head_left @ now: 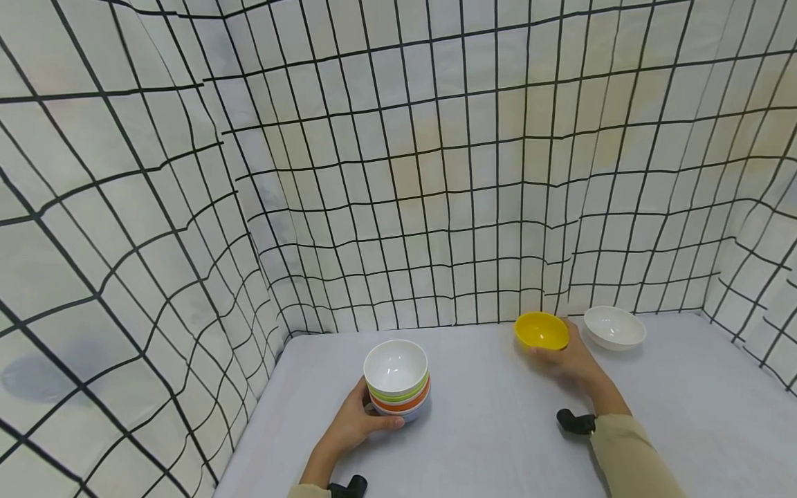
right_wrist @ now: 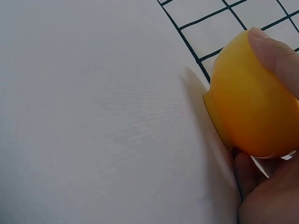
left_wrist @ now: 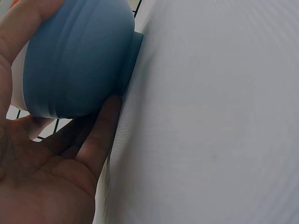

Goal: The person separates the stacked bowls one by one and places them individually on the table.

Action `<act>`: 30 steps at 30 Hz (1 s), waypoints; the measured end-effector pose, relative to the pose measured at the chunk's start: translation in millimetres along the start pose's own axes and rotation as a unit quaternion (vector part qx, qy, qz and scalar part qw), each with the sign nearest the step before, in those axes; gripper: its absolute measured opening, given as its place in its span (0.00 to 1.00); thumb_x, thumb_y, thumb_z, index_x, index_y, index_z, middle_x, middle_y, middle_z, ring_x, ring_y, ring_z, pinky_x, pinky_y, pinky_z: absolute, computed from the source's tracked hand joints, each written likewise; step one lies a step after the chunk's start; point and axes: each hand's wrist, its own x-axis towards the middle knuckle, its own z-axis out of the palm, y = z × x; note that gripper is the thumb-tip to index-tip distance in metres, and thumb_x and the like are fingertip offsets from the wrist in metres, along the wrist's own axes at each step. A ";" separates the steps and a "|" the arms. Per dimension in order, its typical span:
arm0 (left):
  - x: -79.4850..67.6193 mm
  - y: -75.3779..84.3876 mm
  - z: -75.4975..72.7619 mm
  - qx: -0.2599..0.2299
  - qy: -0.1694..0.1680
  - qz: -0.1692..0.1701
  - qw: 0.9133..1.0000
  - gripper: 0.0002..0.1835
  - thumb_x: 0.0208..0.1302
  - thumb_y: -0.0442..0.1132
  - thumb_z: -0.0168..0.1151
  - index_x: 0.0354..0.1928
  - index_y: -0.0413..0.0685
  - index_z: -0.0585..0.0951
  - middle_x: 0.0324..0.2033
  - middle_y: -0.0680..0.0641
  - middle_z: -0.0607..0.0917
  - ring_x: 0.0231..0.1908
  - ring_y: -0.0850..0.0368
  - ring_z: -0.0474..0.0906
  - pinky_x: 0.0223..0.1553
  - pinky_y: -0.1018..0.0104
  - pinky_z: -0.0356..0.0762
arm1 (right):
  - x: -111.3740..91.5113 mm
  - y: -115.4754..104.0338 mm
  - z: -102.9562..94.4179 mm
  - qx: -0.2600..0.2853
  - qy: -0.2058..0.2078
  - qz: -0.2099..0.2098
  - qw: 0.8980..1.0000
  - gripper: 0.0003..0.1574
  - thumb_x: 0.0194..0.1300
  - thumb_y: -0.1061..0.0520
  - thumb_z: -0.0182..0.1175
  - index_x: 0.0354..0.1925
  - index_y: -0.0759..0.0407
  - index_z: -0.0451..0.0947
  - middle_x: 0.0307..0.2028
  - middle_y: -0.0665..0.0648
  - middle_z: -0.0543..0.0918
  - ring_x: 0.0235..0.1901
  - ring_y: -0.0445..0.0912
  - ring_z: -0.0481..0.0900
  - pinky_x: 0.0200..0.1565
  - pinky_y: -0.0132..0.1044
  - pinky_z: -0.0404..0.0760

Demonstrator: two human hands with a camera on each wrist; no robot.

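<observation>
A stack of nested bowls (head_left: 396, 370) stands upright on the left half of the table, with lime green and orange outsides and white insides. Lowest in it is a blue bowl (left_wrist: 84, 60), large in the left wrist view. My left hand (head_left: 356, 423) grips that blue bowl, thumb on the near side and fingers low around its base. Farther back and to the right, my right hand (head_left: 574, 358) holds a yellow bowl (head_left: 540, 330) by its right side. In the right wrist view the thumb presses the yellow wall (right_wrist: 254, 98); the other fingers are partly hidden under it.
A white bowl (head_left: 614, 329) sits just right of my right hand, near the back edge. White cloth covers the table (head_left: 479, 415). White walls with a black grid (head_left: 411, 173) enclose the back and sides.
</observation>
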 end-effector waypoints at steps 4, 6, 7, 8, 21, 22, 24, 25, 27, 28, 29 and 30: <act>0.4 -0.4 -0.4 -0.001 -0.001 -0.002 1.000 0.60 0.43 0.46 0.86 0.77 0.57 0.60 0.69 0.46 0.75 0.71 0.41 0.70 0.74 0.41 0.68 | 3.9 -0.5 -1.3 0.001 -0.004 0.006 1.000 0.77 0.60 0.48 0.75 0.81 0.58 0.26 0.78 0.72 0.45 0.76 0.68 0.49 0.76 0.72 0.45; 0.4 -0.3 -0.5 -0.001 0.000 -0.003 1.000 0.60 0.43 0.47 0.86 0.77 0.57 0.60 0.69 0.46 0.75 0.71 0.41 0.70 0.73 0.41 0.68 | 5.6 -0.9 -1.9 0.004 -0.005 0.005 1.000 0.77 0.60 0.48 0.75 0.81 0.58 0.27 0.78 0.72 0.46 0.76 0.68 0.50 0.76 0.72 0.45; 0.4 -0.3 -0.4 0.000 0.000 -0.003 1.000 0.60 0.43 0.47 0.86 0.77 0.57 0.60 0.69 0.45 0.75 0.71 0.41 0.70 0.73 0.41 0.69 | 6.4 -1.1 -2.2 0.005 -0.005 0.005 1.000 0.77 0.60 0.48 0.75 0.81 0.58 0.26 0.78 0.72 0.46 0.76 0.68 0.50 0.77 0.72 0.45; 0.3 -0.1 -0.3 -0.002 0.000 -0.003 1.000 0.60 0.43 0.47 0.86 0.77 0.57 0.60 0.69 0.45 0.75 0.71 0.41 0.70 0.73 0.41 0.69 | 6.9 -1.2 -2.5 0.003 -0.005 0.005 1.000 0.77 0.61 0.48 0.74 0.81 0.58 0.26 0.78 0.72 0.46 0.76 0.68 0.50 0.77 0.72 0.45; -0.2 -0.4 0.6 -0.007 -0.004 0.001 1.000 0.59 0.43 0.46 0.86 0.77 0.56 0.60 0.69 0.45 0.75 0.70 0.42 0.71 0.73 0.43 0.69 | 7.1 -2.8 -3.7 0.011 0.005 0.014 1.000 0.76 0.60 0.49 0.75 0.81 0.59 0.27 0.78 0.72 0.46 0.76 0.68 0.50 0.76 0.72 0.46; -0.2 -0.4 0.5 -0.007 -0.005 0.002 1.000 0.59 0.43 0.46 0.86 0.77 0.56 0.60 0.69 0.45 0.75 0.70 0.42 0.71 0.73 0.43 0.69 | 7.3 -2.7 -3.6 0.010 0.006 0.013 1.000 0.76 0.60 0.49 0.75 0.81 0.59 0.27 0.78 0.72 0.46 0.76 0.68 0.50 0.76 0.72 0.46; -0.1 -0.5 0.4 -0.010 -0.006 0.003 1.000 0.59 0.43 0.46 0.86 0.77 0.56 0.60 0.69 0.45 0.75 0.70 0.42 0.71 0.73 0.43 0.69 | 7.9 -2.0 -3.4 0.011 0.007 0.010 1.000 0.76 0.60 0.50 0.74 0.81 0.59 0.28 0.78 0.72 0.47 0.75 0.68 0.50 0.76 0.72 0.46; -0.1 -0.6 0.4 -0.011 -0.007 0.003 1.000 0.59 0.43 0.46 0.86 0.77 0.56 0.60 0.69 0.45 0.75 0.70 0.42 0.71 0.73 0.43 0.69 | 8.2 -1.6 -3.3 0.012 0.008 0.009 1.000 0.75 0.60 0.51 0.74 0.81 0.59 0.28 0.78 0.72 0.47 0.75 0.68 0.50 0.76 0.72 0.46; -0.1 -0.7 0.3 -0.013 -0.007 0.003 1.000 0.60 0.43 0.46 0.86 0.77 0.56 0.60 0.69 0.45 0.75 0.70 0.42 0.71 0.73 0.43 0.69 | 8.7 -1.0 -3.1 0.014 0.008 0.006 1.000 0.75 0.60 0.51 0.74 0.81 0.59 0.28 0.78 0.72 0.47 0.75 0.68 0.51 0.76 0.72 0.46; -0.1 -0.8 0.3 -0.013 -0.007 0.003 1.000 0.60 0.43 0.46 0.86 0.77 0.56 0.60 0.69 0.45 0.75 0.70 0.42 0.71 0.73 0.43 0.69 | 9.1 -0.4 -2.9 0.016 0.009 0.005 1.000 0.75 0.60 0.52 0.75 0.81 0.59 0.28 0.78 0.72 0.48 0.75 0.68 0.51 0.77 0.72 0.46; 0.0 -0.8 0.2 -0.013 -0.007 0.003 1.000 0.60 0.43 0.46 0.86 0.77 0.56 0.60 0.69 0.45 0.75 0.70 0.42 0.71 0.73 0.43 0.69 | 9.4 0.0 -2.7 0.018 0.010 0.004 1.000 0.76 0.60 0.52 0.75 0.81 0.59 0.29 0.78 0.72 0.48 0.75 0.68 0.51 0.77 0.72 0.46; 0.0 -0.8 0.2 -0.013 -0.006 0.003 1.000 0.60 0.43 0.46 0.86 0.77 0.56 0.60 0.69 0.45 0.75 0.70 0.42 0.71 0.73 0.42 0.69 | 9.6 0.2 -2.4 0.019 0.011 0.004 1.000 0.76 0.59 0.52 0.75 0.81 0.59 0.29 0.78 0.72 0.48 0.75 0.68 0.51 0.77 0.71 0.46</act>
